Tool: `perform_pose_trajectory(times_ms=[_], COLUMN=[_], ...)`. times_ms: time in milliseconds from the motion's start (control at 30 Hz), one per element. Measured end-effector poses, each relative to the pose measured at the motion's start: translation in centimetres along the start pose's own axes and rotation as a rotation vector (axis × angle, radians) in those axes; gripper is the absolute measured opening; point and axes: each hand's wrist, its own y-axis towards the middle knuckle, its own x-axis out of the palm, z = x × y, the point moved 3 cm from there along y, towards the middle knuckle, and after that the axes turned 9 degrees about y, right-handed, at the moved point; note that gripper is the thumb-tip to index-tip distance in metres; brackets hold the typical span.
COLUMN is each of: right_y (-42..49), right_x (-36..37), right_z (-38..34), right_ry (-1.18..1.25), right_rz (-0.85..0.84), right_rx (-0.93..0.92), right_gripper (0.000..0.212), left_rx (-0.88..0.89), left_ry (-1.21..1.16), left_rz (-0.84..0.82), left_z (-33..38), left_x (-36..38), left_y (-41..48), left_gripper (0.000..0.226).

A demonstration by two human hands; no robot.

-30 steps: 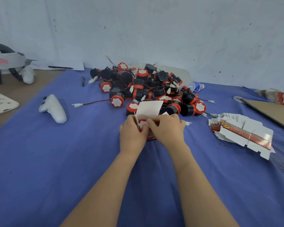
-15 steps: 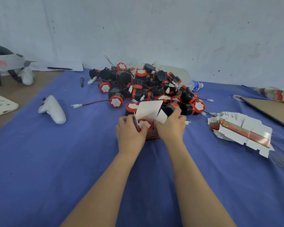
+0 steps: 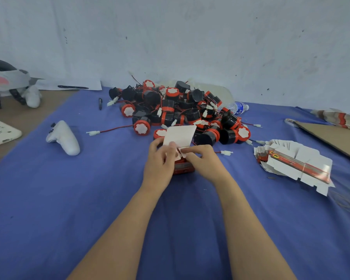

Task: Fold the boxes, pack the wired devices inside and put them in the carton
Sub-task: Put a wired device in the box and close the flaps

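A small red and white box (image 3: 183,167) stands on the blue cloth in the middle, its white lid flap (image 3: 179,136) raised toward the back. My left hand (image 3: 160,164) grips the box's left side, thumb over its top. My right hand (image 3: 205,161) holds the right side and pinches a small white side flap over the opening. Behind the box lies a heap of black and red wired devices (image 3: 176,112) with red wires and white plugs. A stack of flat unfolded boxes (image 3: 293,161) lies to the right. What is inside the box is hidden by my fingers.
A white game controller (image 3: 64,138) lies on the cloth at left, a headset (image 3: 6,81) and a white pad (image 3: 0,132) beyond it. A pen (image 3: 100,103) and a water bottle (image 3: 237,107) lie near the heap. Brown cardboard (image 3: 331,138) sits at far right, before the wall.
The red device top seen in the open box is now covered. My right hand came back from the lid flap and folds a side flap inward; my left thumb moved over the top.
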Motion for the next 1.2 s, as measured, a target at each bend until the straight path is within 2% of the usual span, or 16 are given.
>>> perform_pose_trajectory(times_ms=[33,100,167,267,333,433,533,567,633,700,800,933,1000,1100,1200], right_y=[-0.1,-0.1,-0.1,-0.7,-0.7,-0.7,-1.2,-1.4,-1.7,-1.8,-1.7,-1.5,-1.5,-1.7,-1.8], right_x=[0.0,0.2,0.4,0.3,0.3,-0.1,-0.8,-1.0,-1.3,-1.4,-1.5,-1.4,-1.4,-1.2,-0.9], right_z=[0.1,0.7,1.4,1.5,1.4,1.5,1.8,1.8,1.9,2.1,2.0,1.9,1.7,1.5,1.3], right_ry=[0.021,0.039,0.07,0.224,0.194,-0.001,0.101,0.158,0.221,0.202,0.201,0.193,0.187,0.201,0.304], right_rz=[0.038,0.094,0.146,0.172,0.063,-0.162,-0.294,-0.306,-0.294,-0.266,-0.203,-0.115,-0.096,-0.119,-0.101], right_rx=[-0.013,-0.016,0.015,0.028,-0.025,-0.02,0.083,0.101,0.103,0.103,0.062,0.01,-0.009,0.012,0.096], right_gripper=[0.027,0.022,0.017,0.044,0.057,0.047,0.048,0.047,0.047,0.049,0.043,0.024,0.023,0.025,0.018], left_rx=[0.011,0.032,0.029,0.043,0.112,0.127,0.155,0.179,0.203,0.198,0.231,0.242,0.238,0.209,0.086], left_ry=[0.01,0.002,-0.046,-0.071,0.02,0.082,0.138,0.167,0.229,0.269,0.313,0.294,0.291,0.256,0.087], left_rz=[-0.025,-0.017,0.027,0.034,0.009,-0.028,-0.132,-0.192,-0.285,-0.274,-0.189,-0.075,-0.059,-0.17,-0.328], left_z=[-0.1,-0.1,-0.1,0.0,0.1,0.0,-0.3,-0.3,-0.7,-0.7,-0.4,0.1,0.3,0.2,-0.3], left_x=[0.1,-0.1,-0.3,-0.6,-0.7,-1.5,-1.6,-1.4,-1.1,-1.1,-1.3,-1.4,-1.4,-0.8,-0.5], left_y=[0.0,-0.1,-0.1,0.1,0.2,0.5,0.4,0.2,0.1,0.1,0.2,0.1,0.2,0.1,-0.1], left_gripper=[0.027,0.015,0.031,0.036,0.032,0.034,0.016,0.018,0.042,0.05,0.043,0.033,0.032,0.032,0.036])
